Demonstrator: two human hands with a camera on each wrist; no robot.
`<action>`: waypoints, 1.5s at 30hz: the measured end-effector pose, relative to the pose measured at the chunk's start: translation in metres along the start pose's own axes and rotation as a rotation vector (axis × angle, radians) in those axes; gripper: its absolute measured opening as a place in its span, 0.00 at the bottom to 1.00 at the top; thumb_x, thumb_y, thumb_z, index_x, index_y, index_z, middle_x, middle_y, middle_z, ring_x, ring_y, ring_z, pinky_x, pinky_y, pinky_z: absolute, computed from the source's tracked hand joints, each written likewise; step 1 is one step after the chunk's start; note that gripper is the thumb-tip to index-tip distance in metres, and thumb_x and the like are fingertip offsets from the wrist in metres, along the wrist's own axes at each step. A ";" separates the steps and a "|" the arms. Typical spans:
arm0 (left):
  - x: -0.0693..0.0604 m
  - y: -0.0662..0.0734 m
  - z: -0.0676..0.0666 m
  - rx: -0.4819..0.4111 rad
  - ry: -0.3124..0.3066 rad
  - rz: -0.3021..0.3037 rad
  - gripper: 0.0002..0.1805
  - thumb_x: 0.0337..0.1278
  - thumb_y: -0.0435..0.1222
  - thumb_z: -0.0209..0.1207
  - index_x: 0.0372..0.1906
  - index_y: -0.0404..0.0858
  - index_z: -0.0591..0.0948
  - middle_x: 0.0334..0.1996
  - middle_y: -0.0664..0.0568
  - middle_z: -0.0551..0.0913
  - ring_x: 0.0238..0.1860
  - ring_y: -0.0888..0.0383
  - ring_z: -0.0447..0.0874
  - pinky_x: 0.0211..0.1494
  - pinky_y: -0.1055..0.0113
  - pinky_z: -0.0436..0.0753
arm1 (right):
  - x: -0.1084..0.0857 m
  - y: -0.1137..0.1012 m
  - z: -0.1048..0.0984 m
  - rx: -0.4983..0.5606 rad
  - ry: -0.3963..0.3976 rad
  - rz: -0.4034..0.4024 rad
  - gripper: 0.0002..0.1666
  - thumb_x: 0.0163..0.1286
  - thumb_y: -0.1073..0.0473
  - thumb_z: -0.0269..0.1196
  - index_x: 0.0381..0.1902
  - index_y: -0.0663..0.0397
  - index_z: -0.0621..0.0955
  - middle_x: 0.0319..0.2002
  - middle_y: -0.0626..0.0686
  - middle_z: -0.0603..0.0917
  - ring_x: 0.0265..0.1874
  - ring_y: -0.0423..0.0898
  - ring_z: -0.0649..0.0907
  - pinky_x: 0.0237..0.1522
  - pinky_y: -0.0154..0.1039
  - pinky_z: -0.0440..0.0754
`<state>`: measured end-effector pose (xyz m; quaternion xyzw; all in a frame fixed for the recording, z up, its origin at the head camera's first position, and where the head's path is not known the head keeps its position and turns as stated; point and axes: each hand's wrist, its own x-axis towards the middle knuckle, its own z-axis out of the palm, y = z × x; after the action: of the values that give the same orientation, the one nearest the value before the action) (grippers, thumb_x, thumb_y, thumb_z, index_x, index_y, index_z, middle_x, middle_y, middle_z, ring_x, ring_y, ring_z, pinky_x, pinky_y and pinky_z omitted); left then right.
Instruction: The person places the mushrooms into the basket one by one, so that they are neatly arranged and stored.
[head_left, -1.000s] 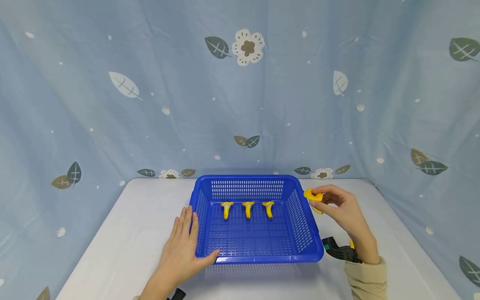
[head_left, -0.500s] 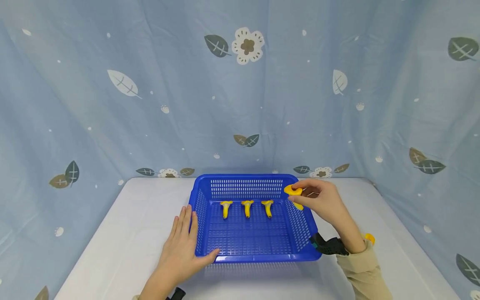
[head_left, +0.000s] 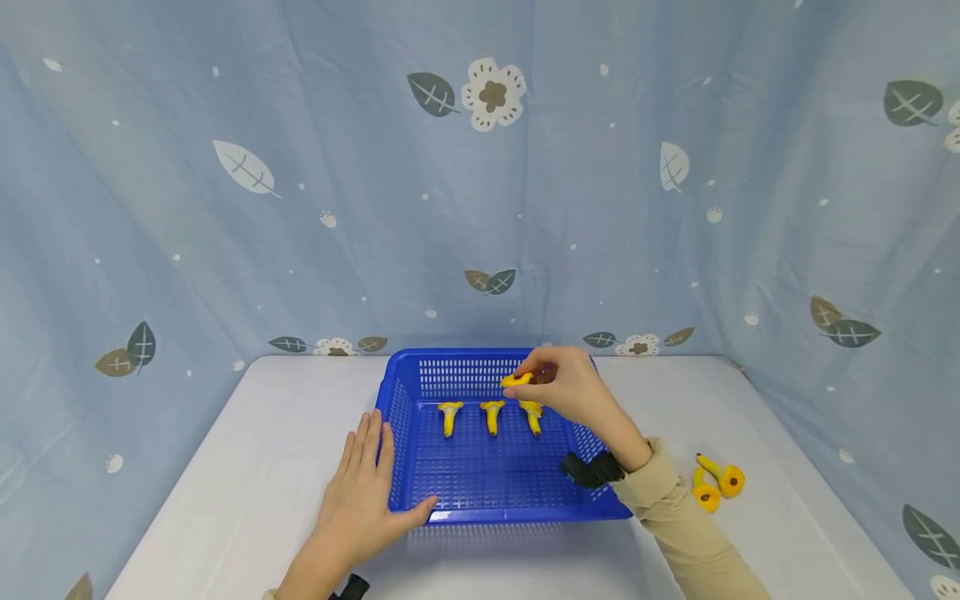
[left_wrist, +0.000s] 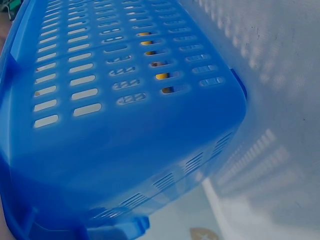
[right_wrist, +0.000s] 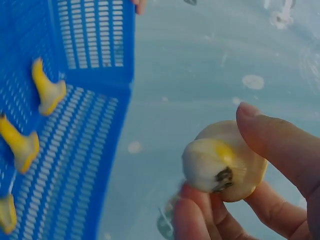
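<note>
My right hand (head_left: 576, 390) pinches a yellow mushroom (head_left: 516, 381) between thumb and fingers, above the back part of a blue plastic basket (head_left: 498, 516). In the right wrist view this mushroom (right_wrist: 207, 160) shows a pale underside and a dark stem end. Three yellow mushrooms lie in a row on the basket floor: a left one (head_left: 449, 419), a middle one (head_left: 492, 417) and a right one (head_left: 533, 421), partly behind my right hand. My left hand (head_left: 360, 487) lies with straight fingers along the basket's left side, its thumb at the front rim.
Two more yellow mushrooms, a front one (head_left: 705, 497) and a rear one (head_left: 730, 480), lie right of the basket on the white table (head_left: 288, 417). A blue patterned curtain (head_left: 360, 167) hangs behind the table and at its sides.
My right hand has carried its mushroom leftward from beside the basket's right rim to over the basket. The two mushrooms on the table have come into full view. My left hand stays put.
</note>
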<state>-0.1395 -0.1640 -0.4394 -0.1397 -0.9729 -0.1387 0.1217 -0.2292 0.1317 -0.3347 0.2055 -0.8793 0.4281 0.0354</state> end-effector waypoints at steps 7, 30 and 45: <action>0.000 0.000 0.001 0.008 0.004 -0.005 0.64 0.45 0.70 0.61 0.73 0.22 0.59 0.76 0.30 0.46 0.77 0.36 0.42 0.77 0.44 0.51 | 0.018 -0.002 0.030 0.078 -0.071 0.041 0.10 0.55 0.55 0.77 0.31 0.50 0.85 0.29 0.47 0.85 0.21 0.46 0.83 0.22 0.41 0.83; -0.006 -0.002 0.003 0.008 0.024 0.018 0.64 0.47 0.71 0.59 0.72 0.21 0.60 0.77 0.31 0.47 0.77 0.36 0.43 0.77 0.45 0.50 | 0.040 0.029 0.094 0.221 -0.231 0.096 0.07 0.63 0.64 0.70 0.40 0.56 0.87 0.39 0.54 0.86 0.31 0.46 0.87 0.38 0.54 0.87; -0.002 -0.004 0.003 0.016 0.036 0.031 0.64 0.47 0.70 0.60 0.71 0.21 0.60 0.76 0.30 0.47 0.77 0.36 0.43 0.77 0.46 0.50 | 0.040 0.035 0.113 0.185 -0.360 0.102 0.07 0.55 0.64 0.76 0.27 0.55 0.85 0.33 0.50 0.85 0.25 0.46 0.87 0.34 0.51 0.87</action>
<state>-0.1396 -0.1671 -0.4434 -0.1511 -0.9693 -0.1316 0.1425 -0.2666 0.0509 -0.4219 0.2360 -0.8378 0.4645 -0.1630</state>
